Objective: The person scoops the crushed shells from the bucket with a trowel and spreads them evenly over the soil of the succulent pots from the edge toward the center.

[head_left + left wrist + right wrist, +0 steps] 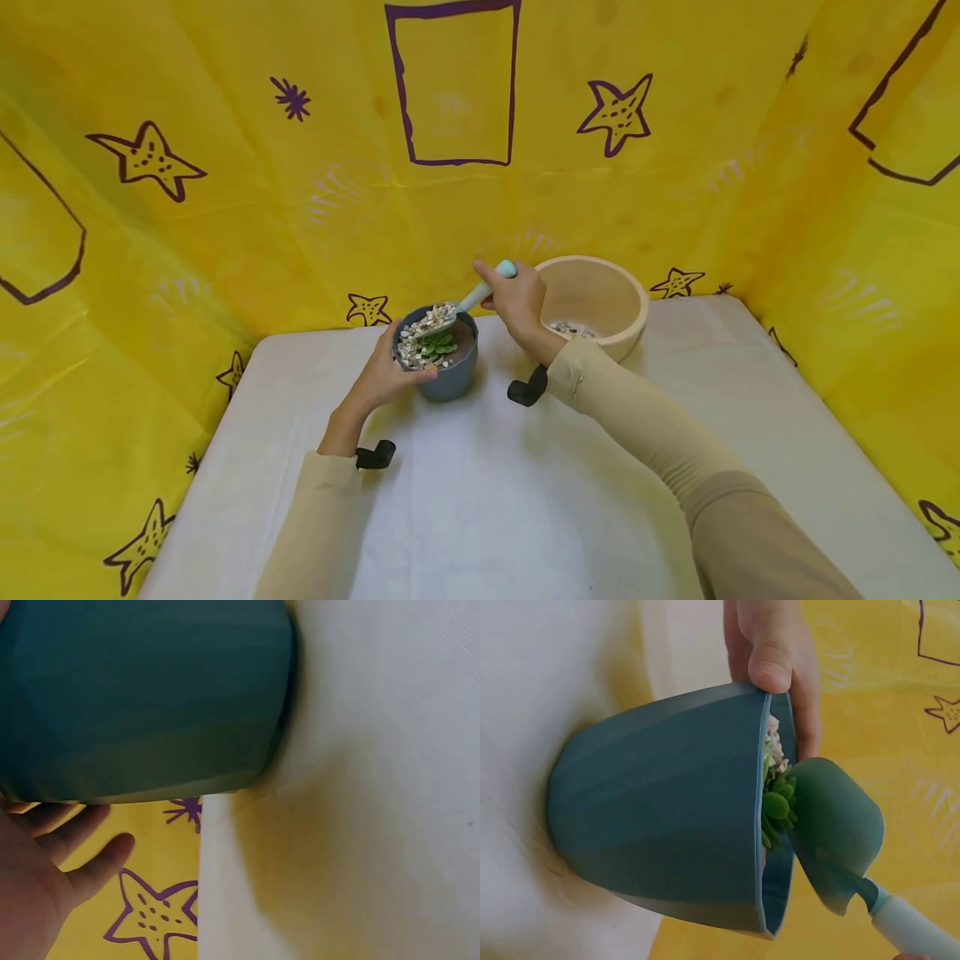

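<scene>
A blue-grey flowerpot (450,382) stands upright on the table, tilted sideways only by the wrist cameras' angle. Inside it grows a small green succulent (778,806), with pale pebbles (414,340) around its left side and brown soil showing at the right. My left hand (381,373) grips the pot's left side, its thumb at the rim in the right wrist view. By its pale handle, my right hand (519,302) holds a small green trowel (836,825). The trowel's blade is over the pot mouth beside the succulent; pebbles lie at it in the head view.
Right of the flowerpot stands a large beige pot (636,321) with some pebbles (572,328) at its bottom, partly behind my right hand. A white cloth covers the table (480,517). Yellow patterned sheeting (465,217) rises close behind and along both sides.
</scene>
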`<state>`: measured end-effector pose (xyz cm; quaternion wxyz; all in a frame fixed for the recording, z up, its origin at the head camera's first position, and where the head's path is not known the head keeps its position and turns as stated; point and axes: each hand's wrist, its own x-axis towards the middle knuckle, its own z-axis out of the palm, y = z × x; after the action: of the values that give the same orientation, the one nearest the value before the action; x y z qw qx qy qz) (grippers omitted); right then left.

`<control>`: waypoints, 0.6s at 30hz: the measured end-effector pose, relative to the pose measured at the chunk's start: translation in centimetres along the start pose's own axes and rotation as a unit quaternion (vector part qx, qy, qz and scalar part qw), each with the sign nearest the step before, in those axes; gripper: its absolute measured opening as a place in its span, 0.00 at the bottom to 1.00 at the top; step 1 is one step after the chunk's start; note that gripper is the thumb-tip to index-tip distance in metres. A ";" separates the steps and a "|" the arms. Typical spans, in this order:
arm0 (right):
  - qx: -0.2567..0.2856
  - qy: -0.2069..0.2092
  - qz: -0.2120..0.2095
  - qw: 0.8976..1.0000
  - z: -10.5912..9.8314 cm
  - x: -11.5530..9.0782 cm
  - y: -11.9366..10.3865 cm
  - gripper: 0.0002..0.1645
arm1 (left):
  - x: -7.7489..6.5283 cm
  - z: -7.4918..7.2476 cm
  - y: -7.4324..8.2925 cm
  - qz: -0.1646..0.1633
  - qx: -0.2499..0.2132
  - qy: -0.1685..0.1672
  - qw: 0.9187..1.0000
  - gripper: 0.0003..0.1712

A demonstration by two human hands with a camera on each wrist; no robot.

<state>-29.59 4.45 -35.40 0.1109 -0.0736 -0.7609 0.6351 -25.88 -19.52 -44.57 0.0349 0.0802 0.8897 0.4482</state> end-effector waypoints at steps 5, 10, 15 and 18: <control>-0.007 0.009 -0.019 1.000 -0.3 0.1 -0.2 0.26 | 0.3 0.1 -0.2 -0.007 -0.021 0.002 1.000 0.71; 0.003 0.009 -0.040 0.999 -0.2 -0.4 0.1 0.25 | 0.4 0.8 -0.4 -0.004 -0.037 0.014 0.999 0.71; 0.005 0.009 -0.049 0.999 -0.1 -0.6 0.3 0.24 | -0.2 1.3 0.0 -0.010 -0.031 0.026 0.999 0.72; 0.006 0.008 -0.054 0.998 -0.2 -0.5 0.1 0.25 | -0.5 1.3 0.2 -0.010 -0.023 0.037 0.999 0.71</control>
<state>-29.05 4.50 -35.53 0.1514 -0.0366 -0.7588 0.6325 -25.21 -18.43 -45.17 0.0088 0.0537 0.8807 0.4706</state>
